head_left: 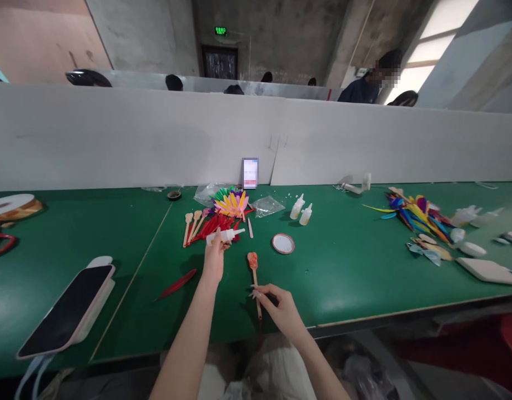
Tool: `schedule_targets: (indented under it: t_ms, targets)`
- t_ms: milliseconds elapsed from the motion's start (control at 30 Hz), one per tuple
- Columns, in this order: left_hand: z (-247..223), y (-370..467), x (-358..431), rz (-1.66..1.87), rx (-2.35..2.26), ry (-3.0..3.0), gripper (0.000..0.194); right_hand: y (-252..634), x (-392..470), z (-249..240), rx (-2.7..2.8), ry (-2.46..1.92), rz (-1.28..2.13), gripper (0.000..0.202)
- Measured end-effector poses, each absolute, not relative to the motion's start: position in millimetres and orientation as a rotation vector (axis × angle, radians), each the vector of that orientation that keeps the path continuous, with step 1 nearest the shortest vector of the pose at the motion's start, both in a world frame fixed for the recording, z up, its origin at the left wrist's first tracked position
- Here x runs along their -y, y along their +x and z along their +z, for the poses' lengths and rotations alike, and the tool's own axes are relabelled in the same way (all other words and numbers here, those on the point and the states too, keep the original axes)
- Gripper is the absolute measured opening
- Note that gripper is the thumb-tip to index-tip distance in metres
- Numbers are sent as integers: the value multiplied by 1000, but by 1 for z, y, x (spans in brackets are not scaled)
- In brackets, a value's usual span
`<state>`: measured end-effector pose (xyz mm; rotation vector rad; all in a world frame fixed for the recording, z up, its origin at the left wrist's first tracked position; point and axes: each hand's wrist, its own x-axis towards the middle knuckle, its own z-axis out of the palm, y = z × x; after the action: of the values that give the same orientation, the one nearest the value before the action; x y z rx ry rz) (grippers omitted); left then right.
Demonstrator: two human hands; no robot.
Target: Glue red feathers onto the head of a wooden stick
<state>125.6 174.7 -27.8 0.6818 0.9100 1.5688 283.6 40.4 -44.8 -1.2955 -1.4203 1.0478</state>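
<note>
My left hand (pixel 215 259) is closed around a small white squeeze bottle (pixel 221 237) with a thin nozzle, held above the table with the nozzle pointing right. Between the fingers of my right hand (pixel 276 304) is a flat wooden stick (pixel 256 278) with a rounded, orange-red head. A red cord or tassel hangs from its lower end. To the left lies a single red feather (pixel 179 284). Beyond my left hand are several plain wooden sticks (pixel 187 226), a heap of red feathers (pixel 210 226) and a fan of yellow, pink, green and purple feathers (pixel 231 202).
Two more squeeze bottles (pixel 297 206) stand behind a round white lid (pixel 283 244). A phone (pixel 250 173) leans on the white partition (pixel 156 139). Another phone or power bank (pixel 68 311) lies at left, near black tape (pixel 174 195). Colourful feathers (pixel 422 214) are at right.
</note>
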Motion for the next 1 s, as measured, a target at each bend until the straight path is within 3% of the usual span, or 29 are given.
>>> schedule_targets:
  t_ms: [300,533,733,900,1000]
  targets:
    - [-18,129,-166,1408,-863,751,36,291,-43,-40,1169,-1062,1214,19]
    - [-20,127,-165,1324,-763,787,27,300,-49,-42,877,-1015,1154,20]
    - [-27,127,-165,1243,-765,904,23,308,-66,-14,910,-1077,1120,33]
    - [-25,128,-163,1278,-767,890,23,312,-72,13,1291,-1119,1335,32]
    - [-24,128,-162,1282,-782,884,23,310,-76,22,1160,-1098,1195,31]
